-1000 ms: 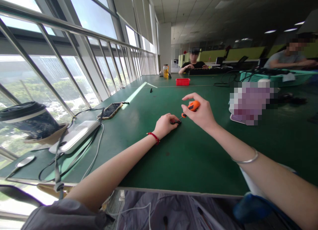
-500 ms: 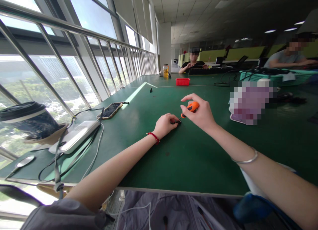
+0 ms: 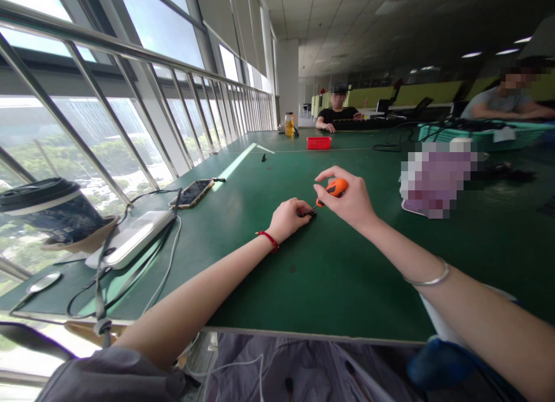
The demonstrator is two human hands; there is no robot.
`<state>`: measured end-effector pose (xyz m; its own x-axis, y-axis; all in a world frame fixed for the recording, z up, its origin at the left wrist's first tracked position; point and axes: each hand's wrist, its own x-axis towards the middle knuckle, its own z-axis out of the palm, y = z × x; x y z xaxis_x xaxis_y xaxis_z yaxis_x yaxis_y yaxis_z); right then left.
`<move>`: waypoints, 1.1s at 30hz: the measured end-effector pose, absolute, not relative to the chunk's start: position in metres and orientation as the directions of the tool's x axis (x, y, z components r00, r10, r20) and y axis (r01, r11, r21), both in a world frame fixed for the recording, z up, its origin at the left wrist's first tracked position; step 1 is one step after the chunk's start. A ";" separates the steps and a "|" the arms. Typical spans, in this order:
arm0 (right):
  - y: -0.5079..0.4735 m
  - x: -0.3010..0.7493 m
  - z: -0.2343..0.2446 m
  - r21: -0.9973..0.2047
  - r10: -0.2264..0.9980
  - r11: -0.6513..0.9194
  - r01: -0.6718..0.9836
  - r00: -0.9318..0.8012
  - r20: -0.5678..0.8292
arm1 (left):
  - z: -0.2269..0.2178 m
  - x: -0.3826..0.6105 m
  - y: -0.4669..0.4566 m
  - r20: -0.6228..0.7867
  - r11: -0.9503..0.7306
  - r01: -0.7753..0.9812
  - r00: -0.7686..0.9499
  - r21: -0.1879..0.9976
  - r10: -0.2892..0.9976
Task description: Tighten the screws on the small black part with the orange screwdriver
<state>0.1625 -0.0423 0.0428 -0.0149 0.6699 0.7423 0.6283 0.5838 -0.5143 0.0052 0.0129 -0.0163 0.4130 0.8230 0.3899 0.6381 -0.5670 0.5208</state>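
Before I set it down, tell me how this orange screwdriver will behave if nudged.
Probably rolls: the orange screwdriver has a rounded handle and the table looks smooth. Likely light and stiff: it sits within the right hand, tip pressed on the small black part the left hand pins.

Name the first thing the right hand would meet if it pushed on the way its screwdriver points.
Likely the small black part held by the left hand: the right hand aims the screwdriver down-left at it, the tip seemingly touching.

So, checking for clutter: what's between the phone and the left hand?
Nothing: the head view shows bare table between the phone and the left hand.
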 end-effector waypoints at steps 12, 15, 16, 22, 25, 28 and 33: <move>-0.046 0.161 0.043 -0.448 0.633 0.568 0.690 -0.018 0.774 | -0.017 0.005 0.013 0.399 -0.576 0.625 0.416 0.528 0.817; -0.046 0.161 0.043 -0.461 0.626 0.583 0.669 -0.007 0.780 | -0.015 0.005 0.011 0.388 -0.564 0.635 0.411 0.527 0.825; -0.044 0.162 0.042 -0.464 0.619 0.592 0.659 -0.003 0.786 | -0.015 0.005 0.011 0.386 -0.562 0.639 0.410 0.525 0.826; -0.038 0.165 0.038 -0.460 0.599 0.600 0.654 0.015 0.801 | -0.018 0.005 0.014 0.397 -0.572 0.637 0.414 0.517 0.819; -0.041 0.164 0.041 -0.466 0.624 0.549 0.694 0.031 0.781 | -0.019 0.005 0.015 0.403 -0.577 0.630 0.415 0.519 0.816; -0.043 0.162 0.042 -0.475 0.636 0.576 0.665 0.001 0.772 | -0.019 0.005 0.015 0.400 -0.574 0.629 0.413 0.524 0.818; -0.038 0.164 0.037 -0.440 0.565 0.644 0.626 -0.002 0.825 | -0.016 0.005 0.012 0.389 -0.565 0.637 0.410 0.525 0.825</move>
<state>0.1641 -0.0378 0.0374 -0.0016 0.5649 0.8251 0.6258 0.6442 -0.4398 0.0049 0.0122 -0.0159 0.4105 0.8247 0.3890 0.6370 -0.5646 0.5248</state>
